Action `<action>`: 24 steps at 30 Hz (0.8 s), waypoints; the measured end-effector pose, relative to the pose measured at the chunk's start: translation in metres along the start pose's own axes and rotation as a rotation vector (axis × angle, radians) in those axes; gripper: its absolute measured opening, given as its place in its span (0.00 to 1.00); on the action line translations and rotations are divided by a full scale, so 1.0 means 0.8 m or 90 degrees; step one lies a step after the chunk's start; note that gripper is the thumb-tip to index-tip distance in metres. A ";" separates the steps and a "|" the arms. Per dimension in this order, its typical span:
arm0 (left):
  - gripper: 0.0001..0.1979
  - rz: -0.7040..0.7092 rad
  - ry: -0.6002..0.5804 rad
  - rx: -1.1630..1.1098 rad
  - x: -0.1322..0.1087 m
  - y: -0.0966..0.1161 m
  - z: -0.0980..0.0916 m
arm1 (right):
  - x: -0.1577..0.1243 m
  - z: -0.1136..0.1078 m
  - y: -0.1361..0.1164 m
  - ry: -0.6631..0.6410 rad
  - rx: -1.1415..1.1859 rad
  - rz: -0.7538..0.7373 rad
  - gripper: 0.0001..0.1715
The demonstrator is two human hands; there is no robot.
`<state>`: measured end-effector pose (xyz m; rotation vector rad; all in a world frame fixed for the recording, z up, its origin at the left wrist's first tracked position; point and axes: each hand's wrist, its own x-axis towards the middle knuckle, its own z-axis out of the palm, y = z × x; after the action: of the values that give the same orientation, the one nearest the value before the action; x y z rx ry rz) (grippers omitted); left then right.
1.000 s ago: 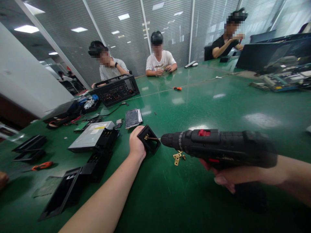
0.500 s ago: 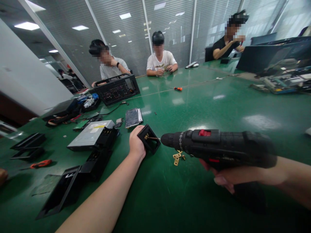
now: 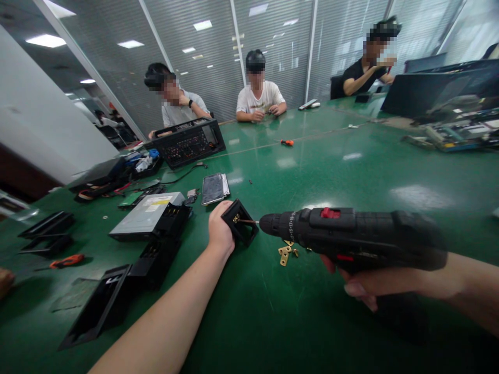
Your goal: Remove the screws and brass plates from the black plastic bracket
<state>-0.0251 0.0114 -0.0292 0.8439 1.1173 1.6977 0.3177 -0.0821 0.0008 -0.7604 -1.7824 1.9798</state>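
My left hand (image 3: pixel 219 230) grips a small black plastic box part (image 3: pixel 241 222), holding it tilted on the green table (image 3: pixel 273 322). My right hand (image 3: pixel 362 284) is wrapped round the grip of a black cordless drill (image 3: pixel 351 238) with a red switch on top. The drill lies level and points left; its bit tip rests on a brass piece inside the black part. A few small brass brackets (image 3: pixel 286 253) lie on the table just under the drill's chuck.
Left of my arm lie black plastic frames (image 3: pixel 117 296), an optical drive (image 3: pixel 146 213), a silver flat part (image 3: pixel 213 188) and orange-handled screwdrivers (image 3: pixel 64 261). A black computer case (image 3: pixel 189 141) stands farther back. Three people sit along the far side. Electronics boards (image 3: pixel 448 135) lie at the right.
Almost nothing has changed. Both hands, the drill and the black part keep their places; only the view has shifted slightly.
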 end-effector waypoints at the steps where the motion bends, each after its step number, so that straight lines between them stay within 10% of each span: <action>1: 0.12 0.000 -0.001 -0.003 0.000 0.000 0.000 | 0.000 0.000 0.000 0.000 -0.002 0.005 0.24; 24: 0.12 0.013 0.000 0.006 0.002 -0.003 -0.002 | -0.003 0.000 0.002 0.001 -0.025 0.023 0.28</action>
<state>-0.0262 0.0128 -0.0315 0.8640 1.1212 1.7113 0.3196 -0.0833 -0.0005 -0.8106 -1.8243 1.9716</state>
